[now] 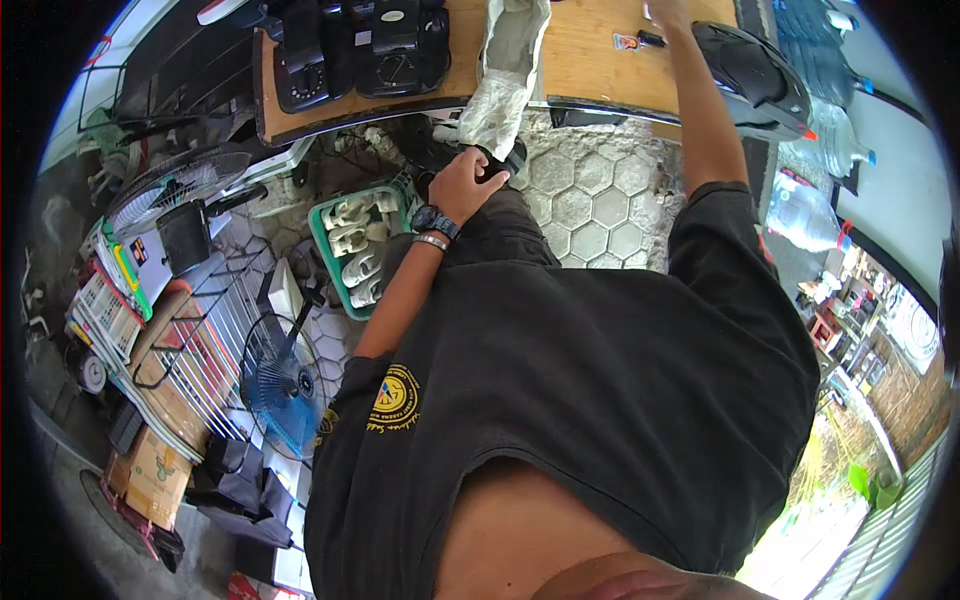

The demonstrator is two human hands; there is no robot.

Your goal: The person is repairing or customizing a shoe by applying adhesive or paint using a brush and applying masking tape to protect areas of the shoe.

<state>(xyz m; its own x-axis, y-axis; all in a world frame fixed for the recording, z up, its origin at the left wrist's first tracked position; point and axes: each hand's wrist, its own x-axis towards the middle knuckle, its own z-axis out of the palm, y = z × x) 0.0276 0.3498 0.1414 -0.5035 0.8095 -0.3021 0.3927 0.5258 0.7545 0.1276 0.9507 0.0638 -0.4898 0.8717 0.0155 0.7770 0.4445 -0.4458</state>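
My left hand (462, 188), wearing a watch and a bracelet, rests on my dark-trousered leg near the knee, thumb apart from the fingers and nothing in it. Just beyond it, a long whitish, worn fabric-like piece (497, 105) hangs over the front edge of the wooden table (590, 70). My right arm stretches far across the table. Only part of my right hand (668, 12) shows at the upper edge; its fingers are cut off, with a small pale patch beside it. Nearest to it lie a small black object (650, 38) and a colourful sticker (626, 42).
Black cases with round dials (398, 65) stand on the table's left; a glossy black helmet-like shell (755, 80) is at its right. A green crate (318, 235) of pale shoes sits on the floor. Fans (285, 385), cardboard boxes (158, 478) and large water bottles (805, 212) lie around.
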